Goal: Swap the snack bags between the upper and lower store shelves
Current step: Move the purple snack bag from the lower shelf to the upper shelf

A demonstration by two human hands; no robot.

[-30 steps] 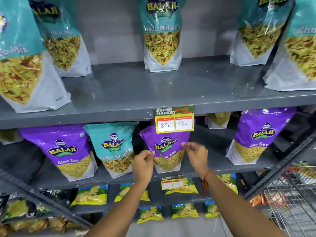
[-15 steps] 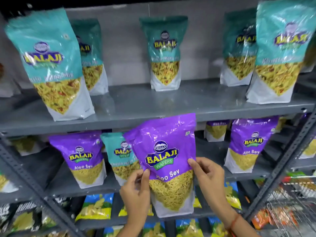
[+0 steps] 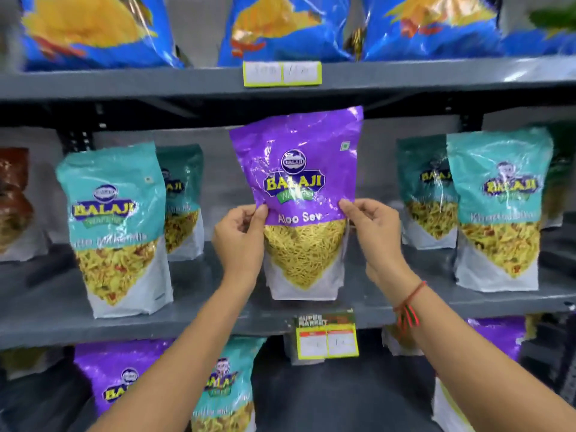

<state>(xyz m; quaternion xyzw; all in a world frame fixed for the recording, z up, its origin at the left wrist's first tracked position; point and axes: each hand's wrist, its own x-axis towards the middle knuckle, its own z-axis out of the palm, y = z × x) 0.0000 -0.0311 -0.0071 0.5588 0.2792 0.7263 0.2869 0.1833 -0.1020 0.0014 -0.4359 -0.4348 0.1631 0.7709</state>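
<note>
I hold a purple Aloo Sev bag (image 3: 299, 188) upright over the middle of the upper grey shelf (image 3: 199, 307). My left hand (image 3: 241, 241) pinches its left edge and my right hand (image 3: 374, 232) pinches its right edge. The bag's bottom is at or just above the shelf surface; I cannot tell if it touches. Teal Khatta Mitha Mix bags stand on this shelf: one at the left (image 3: 118, 226), one at the right (image 3: 495, 207). On the lower shelf a purple bag (image 3: 115, 375) and a teal bag (image 3: 224, 388) show behind my forearms.
Blue chip bags (image 3: 93, 29) fill the top shelf above. A yellow price tag (image 3: 326, 338) hangs on the upper shelf's front edge. More teal bags (image 3: 182, 201) stand further back. Another purple bag (image 3: 498, 335) sits at the lower right.
Both hands have lifted the purple Aloo Sev bag from the lower shelf up to the middle of the shelf with the teal bags. The view has tilted upward.
</note>
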